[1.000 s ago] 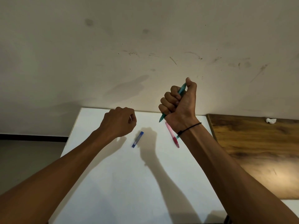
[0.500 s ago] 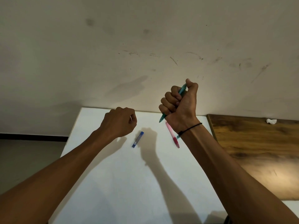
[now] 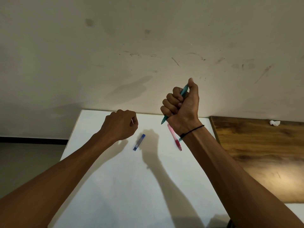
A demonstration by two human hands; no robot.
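My right hand [image 3: 182, 109] is raised above the white table [image 3: 125, 186] and grips a teal pen-like stick [image 3: 164, 120] in a fist. The thumb sits on its upper end and the tip points down-left. My left hand [image 3: 120, 125] hovers over the table's far part with its fingers curled, pinching a thin pale sliver [image 3: 132, 121] between thumb and finger. A small blue case [image 3: 139, 142] lies flat on the table between the hands. A pink pen [image 3: 174, 139] lies beneath my right wrist, partly hidden by it.
A scuffed pale wall [image 3: 148, 55] rises right behind the table's far edge. A brown wooden surface [image 3: 263, 153] adjoins the table on the right, with a crumpled white scrap [image 3: 274, 122] at its far edge. Grey floor [image 3: 29, 162] lies to the left.
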